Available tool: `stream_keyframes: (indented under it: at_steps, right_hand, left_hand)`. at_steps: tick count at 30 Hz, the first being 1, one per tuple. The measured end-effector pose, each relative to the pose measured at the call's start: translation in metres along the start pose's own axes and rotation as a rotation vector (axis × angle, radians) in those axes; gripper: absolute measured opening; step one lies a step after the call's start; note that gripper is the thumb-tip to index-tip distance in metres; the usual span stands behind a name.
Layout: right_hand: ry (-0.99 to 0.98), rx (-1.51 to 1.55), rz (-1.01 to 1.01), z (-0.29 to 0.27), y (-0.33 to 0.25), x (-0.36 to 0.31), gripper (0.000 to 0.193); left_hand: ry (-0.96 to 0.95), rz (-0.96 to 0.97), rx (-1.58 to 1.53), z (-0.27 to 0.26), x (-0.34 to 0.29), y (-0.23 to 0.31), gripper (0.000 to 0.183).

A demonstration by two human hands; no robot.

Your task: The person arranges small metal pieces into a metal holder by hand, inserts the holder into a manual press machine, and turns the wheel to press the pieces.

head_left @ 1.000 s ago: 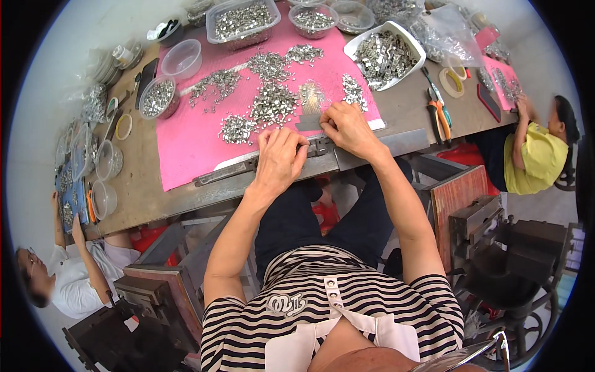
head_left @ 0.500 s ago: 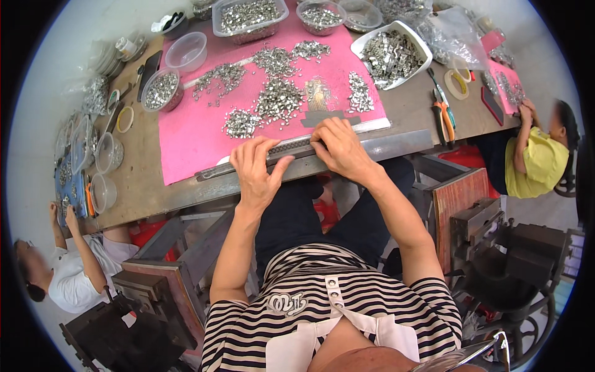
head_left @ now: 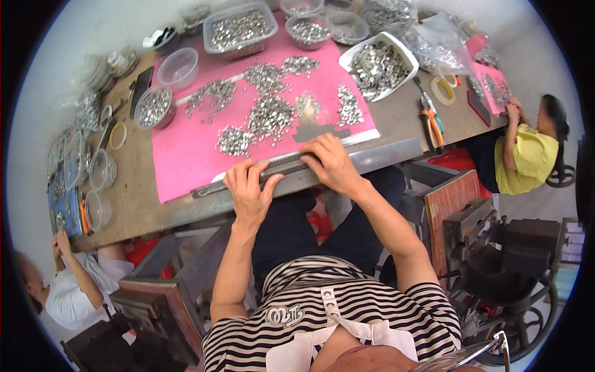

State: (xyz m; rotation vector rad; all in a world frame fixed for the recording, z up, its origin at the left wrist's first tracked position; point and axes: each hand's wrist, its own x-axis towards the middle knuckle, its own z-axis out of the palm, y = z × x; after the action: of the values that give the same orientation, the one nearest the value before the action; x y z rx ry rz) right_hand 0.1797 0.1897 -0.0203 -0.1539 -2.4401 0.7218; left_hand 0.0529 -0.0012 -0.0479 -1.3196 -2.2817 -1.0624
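Observation:
At the front edge of the table lies a long narrow metal bar (head_left: 290, 162) with a dark, finely patterned strip along it. My left hand (head_left: 249, 193) grips the bar left of its middle, fingers over the far side and thumb on the near side. Farther right, my right hand (head_left: 332, 163) curls its fingers over the same bar, the thumb pressed against it. Just beyond the hands spreads a pink mat (head_left: 176, 162), with heaps of small shiny metal pieces (head_left: 270, 114) on it. A patch of grey tape (head_left: 321, 132) lies near my right hand.
A white tray (head_left: 406, 54) and a clear rectangular tub (head_left: 273, 28) hold metal pieces at the back. Orange-handled pliers (head_left: 432, 130) and tape rolls (head_left: 443, 93) lie at right. Co-workers sit at both sides, one in a yellow top (head_left: 527, 155), one in a white top (head_left: 74, 291).
The view has shifted, so the table sits slightly lower and farther left. Both hands stay on the bar, with little change in grip. The left co-worker's head and hands have moved a little.

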Motion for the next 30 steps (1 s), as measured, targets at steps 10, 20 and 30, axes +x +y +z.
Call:
stream_keyframes:
  at_steps: [10,20,30]
  right_hand:
    - [0.160,-0.328,0.265,-0.057,0.110,0.059,0.010]
    - [0.002,-0.573,0.375,-0.039,0.126,0.087,0.017]
    - [0.038,-0.179,0.106,-0.053,0.058,0.051,0.012]
  left_hand:
    - [0.005,0.006,-0.023,-0.001,0.000,0.002,0.045]
    - [0.012,0.006,-0.016,-0.002,0.000,0.001,0.046]
    - [0.021,0.013,-0.032,-0.002,0.001,0.000,0.045]
